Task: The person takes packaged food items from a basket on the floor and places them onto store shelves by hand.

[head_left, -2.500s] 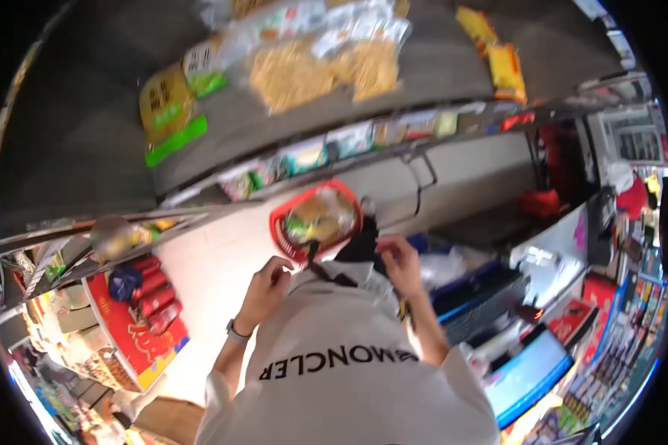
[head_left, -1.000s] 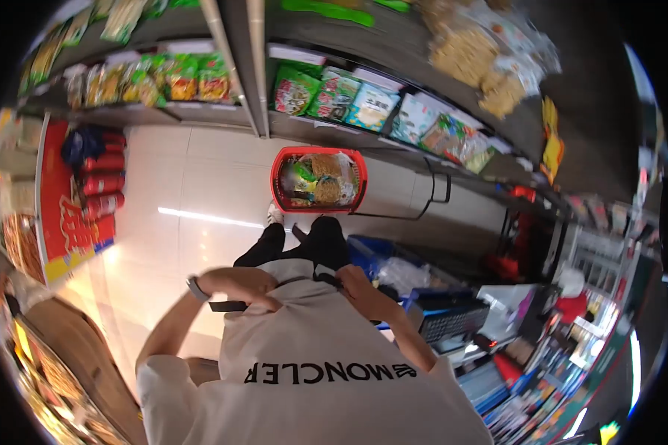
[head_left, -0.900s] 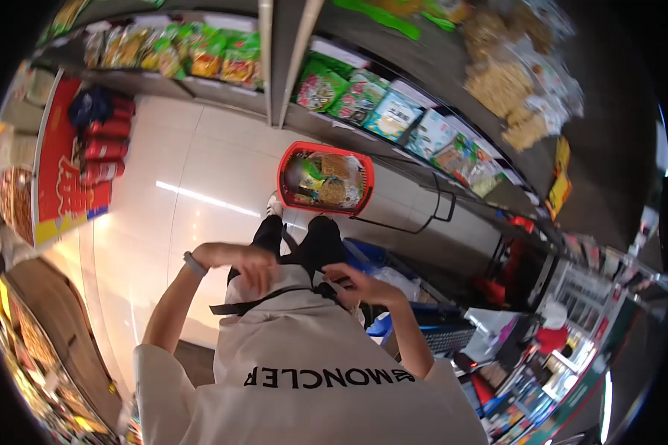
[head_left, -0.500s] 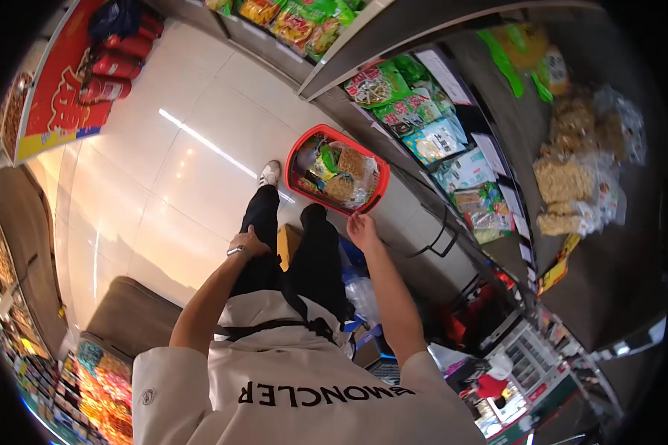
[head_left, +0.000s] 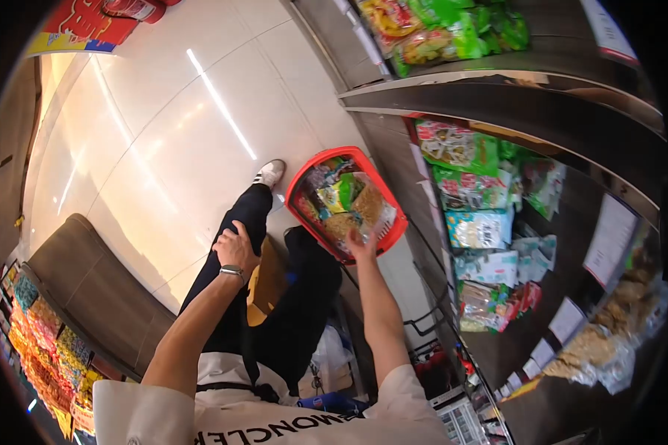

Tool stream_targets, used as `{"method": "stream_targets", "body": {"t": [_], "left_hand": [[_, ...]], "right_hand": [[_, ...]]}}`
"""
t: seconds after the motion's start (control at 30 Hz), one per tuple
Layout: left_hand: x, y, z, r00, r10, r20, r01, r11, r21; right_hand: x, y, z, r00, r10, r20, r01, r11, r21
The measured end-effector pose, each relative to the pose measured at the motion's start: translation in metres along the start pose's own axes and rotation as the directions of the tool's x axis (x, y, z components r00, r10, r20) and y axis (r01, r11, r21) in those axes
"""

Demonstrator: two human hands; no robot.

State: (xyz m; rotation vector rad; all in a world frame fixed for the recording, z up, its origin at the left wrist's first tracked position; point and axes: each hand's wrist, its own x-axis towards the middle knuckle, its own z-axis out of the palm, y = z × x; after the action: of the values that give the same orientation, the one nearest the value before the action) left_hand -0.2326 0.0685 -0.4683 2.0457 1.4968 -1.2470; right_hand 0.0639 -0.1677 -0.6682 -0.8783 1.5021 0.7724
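A red shopping basket (head_left: 398, 222) stands on the floor just ahead of my legs. Inside it lie several packed foods: a yellow-and-green packet (head_left: 337, 194) and bags of brown, grainy-looking food (head_left: 367, 204) in clear plastic. My right hand (head_left: 361, 245) reaches over the basket's near side, fingers apart and pointing down at the clear bags; whether they touch one I cannot tell. My left hand (head_left: 235, 246), with a band at its wrist, rests on my left thigh, fingers spread over the dark trousers, holding nothing.
Shelves on the right hold green and white snack packets (head_left: 479, 230), with bagged dried goods (head_left: 608, 334) farther right. A yellow object (head_left: 263, 289) shows between my legs. At left stands a dark curved counter edge (head_left: 100, 289) beside colourful goods (head_left: 41, 356). Red extinguishers (head_left: 137, 9) stand at top left.
My right hand has moved from the basket's near rim to over the contents. My left hand stays on my thigh. The view has turned and come closer to the basket and shelves.
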Motion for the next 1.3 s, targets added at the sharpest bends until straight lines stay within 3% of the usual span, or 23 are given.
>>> {"method": "stream_targets", "body": {"t": [0.03, 0.07, 0.1, 0.17, 0.27, 0.33, 0.4, 0.47, 0.53, 0.57, 0.6, 0.67, 0.73, 0.8, 0.87, 0.9, 0.93, 1.0, 1.07, 1.13, 1.2, 1.27, 1.3], "left_hand": [[0.002, 0.001, 0.006, 0.994, 0.018, -0.112, -0.016, 1.0, 0.018], [0.005, 0.003, 0.007, 0.996, 0.012, -0.094, -0.011, 1.0, 0.012], [0.009, 0.003, 0.011, 0.993, 0.024, -0.112, -0.021, 0.999, 0.025], [0.009, 0.004, 0.01, 0.99, 0.052, -0.128, -0.048, 0.998, 0.032], [0.008, 0.003, 0.024, 0.968, 0.108, -0.225, -0.091, 0.992, 0.088], [0.003, 0.002, 0.027, 0.964, 0.145, -0.222, -0.126, 0.987, 0.097], [0.0, 0.003, 0.028, 0.97, 0.127, -0.207, -0.112, 0.99, 0.083], [-0.002, 0.003, 0.025, 0.974, 0.135, -0.18, -0.121, 0.989, 0.084], [-0.012, 0.001, 0.027, 0.984, 0.11, -0.141, -0.092, 0.987, 0.132], [-0.019, -0.002, 0.029, 0.98, 0.122, -0.155, -0.109, 0.99, 0.093], [-0.022, -0.007, 0.04, 0.975, 0.141, -0.172, -0.13, 0.989, 0.073], [-0.04, -0.018, 0.038, 0.955, 0.237, -0.181, -0.217, 0.968, 0.123], [-0.06, -0.025, 0.025, 0.929, 0.319, -0.187, -0.309, 0.948, 0.079], [-0.07, -0.022, 0.007, 0.878, 0.423, -0.222, -0.423, 0.905, 0.052], [-0.071, -0.018, -0.017, 0.824, 0.556, -0.107, -0.549, 0.738, -0.393], [-0.074, -0.012, -0.033, 0.82, 0.566, -0.09, -0.46, 0.557, -0.691], [-0.083, -0.008, -0.052, 0.755, 0.654, 0.047, -0.185, 0.281, -0.942], [-0.14, 0.001, -0.131, 0.665, 0.734, 0.136, -0.021, 0.2, -0.98], [-0.199, 0.006, -0.193, 0.408, 0.9, 0.155, 0.064, 0.141, -0.988], [-0.268, 0.01, -0.246, 0.161, 0.974, 0.158, 0.102, 0.143, -0.984], [-0.32, 0.02, -0.262, 0.08, 0.99, 0.115, 0.083, 0.108, -0.991], [-0.374, 0.023, -0.279, 0.159, 0.986, 0.057, -0.335, 0.109, -0.936], [-0.392, 0.026, -0.278, 0.138, 0.988, 0.075, -0.369, 0.121, -0.921]], "right_hand": [[0.033, -0.019, -0.005, 0.972, 0.179, 0.15, -0.195, 0.975, 0.103], [0.045, -0.017, 0.001, 0.967, 0.082, 0.24, -0.105, 0.991, 0.085], [0.063, -0.024, 0.012, 0.973, 0.131, 0.191, -0.151, 0.984, 0.093], [0.073, -0.024, 0.035, 0.985, 0.091, -0.146, -0.075, 0.991, 0.111], [0.088, -0.03, 0.042, 0.954, 0.204, -0.221, -0.165, 0.969, 0.183], [0.086, -0.028, 0.027, 0.975, 0.12, -0.188, -0.082, 0.977, 0.197], [0.084, -0.039, 0.011, 0.965, 0.212, 0.153, -0.248, 0.927, 0.281], [0.055, -0.029, 0.011, 0.974, 0.112, 0.195, -0.161, 0.954, 0.254], [0.045, -0.028, -0.003, 0.988, -0.126, 0.091, 0.112, 0.983, 0.144], [0.038, -0.029, -0.024, 0.975, -0.071, 0.212, 0.022, 0.974, 0.227], [0.003, -0.025, -0.035, 0.974, -0.085, 0.208, 0.036, 0.973, 0.227], [-0.085, 0.008, -0.045, 0.91, -0.279, 0.306, 0.267, 0.96, 0.082], [-0.138, 0.013, -0.075, 0.889, -0.166, 0.426, 0.162, 0.986, 0.045], [-0.228, 0.032, -0.092, 0.828, -0.227, 0.513, 0.289, 0.956, -0.044], [-0.333, 0.045, -0.099, 0.836, -0.234, 0.497, 0.334, 0.934, -0.123], [-0.367, 0.048, -0.112, 0.817, -0.219, 0.534, 0.347, 0.925, -0.151], [-0.405, 0.051, -0.126, 0.781, -0.224, 0.583, 0.381, 0.91, -0.162], [-0.481, 0.057, -0.142, 0.717, -0.268, 0.643, 0.428, 0.898, -0.103], [-0.546, 0.059, -0.162, 0.593, -0.223, 0.774, 0.464, 0.88, -0.102], [-0.58, 0.057, -0.179, 0.549, -0.288, 0.785, 0.536, 0.842, -0.065], [-0.61, 0.062, -0.186, 0.513, -0.34, 0.788, 0.597, 0.801, -0.043], [-0.643, 0.069, -0.185, 0.508, -0.489, 0.709, 0.641, 0.765, 0.068], [-0.649, 0.072, -0.19, 0.467, -0.49, 0.736, 0.639, 0.763, 0.103]]}}
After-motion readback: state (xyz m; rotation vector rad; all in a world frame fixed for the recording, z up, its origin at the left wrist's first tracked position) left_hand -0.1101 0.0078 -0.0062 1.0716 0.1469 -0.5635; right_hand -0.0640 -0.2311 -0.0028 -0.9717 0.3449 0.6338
